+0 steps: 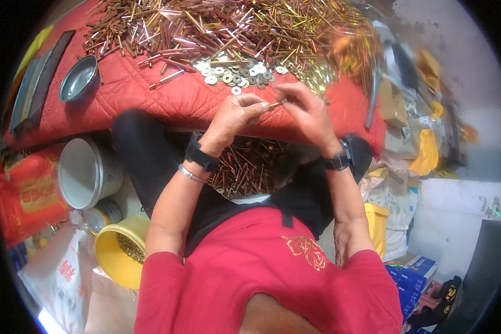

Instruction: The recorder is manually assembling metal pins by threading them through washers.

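My left hand (235, 118) pinches a thin metal rod, seemingly a bolt (276, 104), between thumb and fingertips, its tip pointing right. At that tip, the fingers of my right hand (312, 114) are bent together and slightly blurred; what they hold is too small to make out. Both hands hover over the near edge of a red quilted cover (167, 108). Just beyond them lie many flat silver washers (236, 78), with small gold-coloured pieces (312, 77) to their right. Behind spreads a large heap of copper-coloured metal rods (222, 28).
A grey bowl (78, 80) sits on the cover's left. Between my legs, a container holds more rods (245, 167). At left stand a white bucket (83, 172) and a yellow bucket (108, 250) with small brass-coloured parts (129, 247). Boxes and a yellow bin (376, 228) are right.
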Motion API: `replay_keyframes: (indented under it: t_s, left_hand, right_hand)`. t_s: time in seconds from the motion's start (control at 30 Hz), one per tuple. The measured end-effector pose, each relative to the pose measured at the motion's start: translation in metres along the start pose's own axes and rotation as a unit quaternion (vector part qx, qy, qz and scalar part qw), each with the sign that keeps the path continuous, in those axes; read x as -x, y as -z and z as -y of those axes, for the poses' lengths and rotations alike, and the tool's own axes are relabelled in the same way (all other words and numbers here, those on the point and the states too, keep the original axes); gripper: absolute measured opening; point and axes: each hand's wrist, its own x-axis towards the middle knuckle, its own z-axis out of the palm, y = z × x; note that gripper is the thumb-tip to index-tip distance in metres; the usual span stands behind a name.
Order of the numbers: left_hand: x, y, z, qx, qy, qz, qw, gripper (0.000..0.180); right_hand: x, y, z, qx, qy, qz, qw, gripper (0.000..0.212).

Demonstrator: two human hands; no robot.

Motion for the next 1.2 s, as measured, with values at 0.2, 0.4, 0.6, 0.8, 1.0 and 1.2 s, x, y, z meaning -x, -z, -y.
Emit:
replay_keyframes:
  t_s: [0.2, 0.4, 0.6, 0.8, 1.0, 1.2]
  left_hand:
    - [-0.003, -0.001, 0.011, -0.084, -0.087, -0.042, 0.992, 0.013]
    - [0.002, 0.001, 0.001, -0.005, 0.03, 0.006, 1.0, 0.013]
    - [-0.002, -0.004, 0.011, -0.086, -0.074, -0.04, 0.993, 0.013]
    - [-0.005, 0.001, 0.007, -0.089, -0.048, -0.044, 0.994, 0.015]
    - [-0.003, 0.001, 0.008, -0.085, -0.047, -0.046, 0.994, 0.015]
    - [-0.003, 0.0, 0.005, -0.071, -0.044, -0.049, 0.995, 0.014]
  right_hand:
    - [-0.002, 0.005, -0.007, 0.023, -0.126, 0.01, 0.992, 0.007]
    - [0.002, 0.009, -0.014, 0.186, 0.015, 0.023, 0.982, 0.019]
    - [-0.001, 0.01, -0.016, 0.112, -0.119, 0.056, 0.985, 0.029]
    - [-0.01, -0.004, -0.023, 0.166, 0.103, -0.062, 0.979, 0.025]
    - [-0.009, -0.014, -0.004, 0.187, -0.014, -0.014, 0.982, 0.03]
    - [-0.013, -0.015, -0.022, 0.104, 0.067, -0.114, 0.986, 0.037]
